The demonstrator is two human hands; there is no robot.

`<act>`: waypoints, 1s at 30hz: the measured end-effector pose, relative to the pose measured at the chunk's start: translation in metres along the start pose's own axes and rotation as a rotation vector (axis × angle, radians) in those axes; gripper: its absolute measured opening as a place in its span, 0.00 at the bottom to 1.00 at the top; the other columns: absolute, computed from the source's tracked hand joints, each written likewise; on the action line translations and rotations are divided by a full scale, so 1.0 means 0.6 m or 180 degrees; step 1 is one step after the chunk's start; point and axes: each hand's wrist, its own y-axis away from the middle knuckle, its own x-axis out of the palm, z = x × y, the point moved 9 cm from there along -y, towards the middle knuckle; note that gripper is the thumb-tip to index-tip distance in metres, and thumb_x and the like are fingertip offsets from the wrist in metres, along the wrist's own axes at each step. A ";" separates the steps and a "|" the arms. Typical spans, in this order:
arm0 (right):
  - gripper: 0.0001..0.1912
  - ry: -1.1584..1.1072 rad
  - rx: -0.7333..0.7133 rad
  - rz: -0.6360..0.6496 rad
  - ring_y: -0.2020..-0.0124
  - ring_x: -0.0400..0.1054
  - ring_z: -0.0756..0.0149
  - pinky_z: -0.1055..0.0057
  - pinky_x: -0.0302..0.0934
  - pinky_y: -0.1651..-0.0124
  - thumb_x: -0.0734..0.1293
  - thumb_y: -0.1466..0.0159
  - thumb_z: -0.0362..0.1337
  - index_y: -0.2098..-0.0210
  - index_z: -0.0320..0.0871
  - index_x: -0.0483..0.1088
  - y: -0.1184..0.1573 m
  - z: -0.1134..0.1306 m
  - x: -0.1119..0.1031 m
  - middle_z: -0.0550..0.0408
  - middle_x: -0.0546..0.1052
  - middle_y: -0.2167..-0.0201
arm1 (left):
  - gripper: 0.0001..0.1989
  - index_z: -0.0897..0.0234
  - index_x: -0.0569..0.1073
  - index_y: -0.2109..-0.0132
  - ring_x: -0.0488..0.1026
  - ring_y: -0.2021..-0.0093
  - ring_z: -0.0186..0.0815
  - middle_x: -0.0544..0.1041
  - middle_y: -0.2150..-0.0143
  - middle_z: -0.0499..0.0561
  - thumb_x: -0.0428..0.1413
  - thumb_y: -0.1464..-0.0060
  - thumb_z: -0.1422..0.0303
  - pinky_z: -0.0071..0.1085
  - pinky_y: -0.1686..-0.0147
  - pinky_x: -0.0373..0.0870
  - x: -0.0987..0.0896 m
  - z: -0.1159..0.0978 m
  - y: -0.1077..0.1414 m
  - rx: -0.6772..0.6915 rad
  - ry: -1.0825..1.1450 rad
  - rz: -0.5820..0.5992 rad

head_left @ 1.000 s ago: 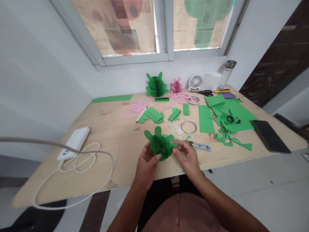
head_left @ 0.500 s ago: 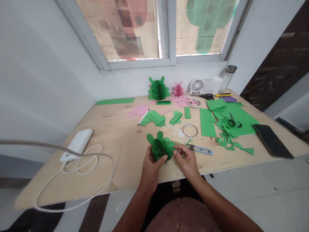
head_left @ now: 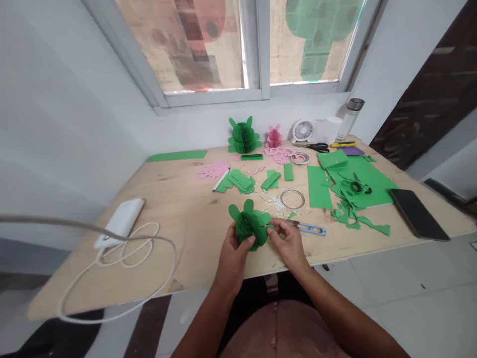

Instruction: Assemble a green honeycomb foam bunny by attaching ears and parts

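A green folded-paper figure [head_left: 250,226], with rounded petals on top, is held above the front edge of the wooden table. My left hand [head_left: 231,253] grips it from the left, thumb across its lower front. At its right side my right hand [head_left: 288,243] pinches a small green paper piece [head_left: 269,226] between thumb and fingers. Just behind my right hand lie blue-handled snips [head_left: 311,228]. A larger green paper figure [head_left: 244,137] and a small pink one [head_left: 275,137] stand at the back by the wall.
Green strips [head_left: 241,180], pink scraps [head_left: 214,170], a tape ring [head_left: 292,199] and a white pen [head_left: 221,180] lie mid-table. Green sheets [head_left: 319,187], scissors [head_left: 357,186] and a phone [head_left: 419,214] are right. A white power bank [head_left: 122,221] with a looping cable is left.
The held green figure has turned slightly and shifted a little up and right, and both hands have moved slightly with it. The camera view has shifted a little.
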 end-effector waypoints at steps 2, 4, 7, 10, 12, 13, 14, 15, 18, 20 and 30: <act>0.10 -0.0094 0.0078 -0.0003 0.70 0.66 0.65 0.69 0.62 0.64 0.68 0.44 0.38 0.62 0.43 0.75 0.002 -0.004 -0.001 0.57 0.73 0.74 | 0.28 0.58 0.70 0.48 0.69 0.45 0.42 0.74 0.47 0.53 0.65 0.59 0.70 0.35 0.50 0.66 -0.004 -0.002 -0.003 0.0050 0.0046 -0.0073; 0.15 -0.0294 0.0178 0.0009 0.65 0.68 0.63 0.67 0.63 0.60 0.68 0.43 0.39 0.56 0.44 0.73 0.008 -0.009 0.000 0.54 0.75 0.68 | 0.29 0.58 0.69 0.48 0.70 0.46 0.42 0.74 0.47 0.53 0.66 0.59 0.70 0.35 0.50 0.67 -0.008 -0.002 -0.006 0.0077 0.0064 -0.0161; 0.26 -0.0664 0.0320 0.0066 0.58 0.69 0.62 0.65 0.64 0.54 0.70 0.44 0.39 0.47 0.46 0.66 0.018 -0.017 0.007 0.50 0.74 0.55 | 0.30 0.57 0.69 0.48 0.71 0.48 0.41 0.75 0.48 0.52 0.67 0.61 0.70 0.35 0.51 0.67 -0.010 0.001 -0.008 0.0082 0.0030 -0.0274; 0.37 -0.0877 0.0438 0.0105 0.55 0.68 0.62 0.66 0.63 0.53 0.73 0.48 0.38 0.41 0.49 0.58 0.024 -0.023 0.018 0.50 0.71 0.52 | 0.31 0.57 0.70 0.48 0.71 0.48 0.40 0.75 0.49 0.52 0.67 0.62 0.70 0.35 0.50 0.67 -0.008 0.005 -0.009 0.0098 0.0061 -0.0353; 0.41 -0.1005 0.0511 0.0164 0.56 0.68 0.62 0.67 0.64 0.55 0.74 0.49 0.37 0.39 0.49 0.56 0.025 -0.025 0.028 0.52 0.71 0.55 | 0.30 0.58 0.70 0.49 0.72 0.49 0.39 0.75 0.50 0.52 0.67 0.62 0.70 0.35 0.51 0.68 -0.005 0.006 -0.009 0.0130 0.0073 -0.0376; 0.41 -0.1086 0.0545 0.0213 0.58 0.68 0.63 0.67 0.64 0.56 0.74 0.50 0.37 0.39 0.50 0.55 0.025 -0.025 0.033 0.53 0.72 0.57 | 0.29 0.59 0.70 0.49 0.72 0.50 0.39 0.75 0.50 0.52 0.67 0.62 0.70 0.35 0.51 0.68 -0.003 0.007 -0.009 0.0147 0.0055 -0.0384; 0.41 -0.1173 0.0570 0.0255 0.59 0.69 0.63 0.67 0.64 0.58 0.74 0.50 0.38 0.40 0.50 0.55 0.024 -0.024 0.037 0.54 0.72 0.59 | 0.29 0.60 0.70 0.50 0.73 0.51 0.39 0.75 0.51 0.52 0.67 0.62 0.70 0.35 0.51 0.68 -0.001 0.007 -0.009 0.0158 0.0020 -0.0393; 0.41 -0.1255 0.0588 0.0281 0.60 0.69 0.63 0.68 0.64 0.59 0.74 0.49 0.38 0.40 0.50 0.55 0.022 -0.022 0.040 0.55 0.72 0.61 | 0.28 0.61 0.70 0.50 0.73 0.52 0.39 0.76 0.53 0.52 0.67 0.61 0.69 0.35 0.52 0.68 0.000 0.007 -0.009 0.0164 -0.0025 -0.0397; 0.39 -0.1426 0.0626 0.0234 0.63 0.69 0.65 0.69 0.64 0.59 0.74 0.50 0.39 0.41 0.51 0.57 0.017 -0.018 0.040 0.58 0.72 0.65 | 0.25 0.62 0.70 0.52 0.74 0.54 0.40 0.77 0.55 0.53 0.66 0.59 0.68 0.36 0.52 0.68 0.004 0.002 -0.007 0.0163 -0.0149 -0.0340; 0.38 -0.1526 0.0677 0.0193 0.63 0.68 0.66 0.70 0.63 0.58 0.74 0.50 0.39 0.42 0.50 0.59 0.013 -0.016 0.036 0.59 0.71 0.68 | 0.26 0.62 0.70 0.50 0.73 0.52 0.41 0.77 0.53 0.53 0.65 0.58 0.67 0.36 0.52 0.68 0.004 -0.003 -0.004 0.0140 -0.0155 -0.0271; 0.32 -0.1798 0.1024 0.0224 0.66 0.69 0.66 0.71 0.63 0.65 0.74 0.50 0.41 0.46 0.49 0.66 0.000 -0.018 0.025 0.54 0.75 0.63 | 0.20 0.58 0.72 0.53 0.72 0.50 0.43 0.76 0.51 0.53 0.63 0.54 0.64 0.36 0.57 0.71 -0.015 -0.030 0.001 0.0076 -0.0005 -0.0170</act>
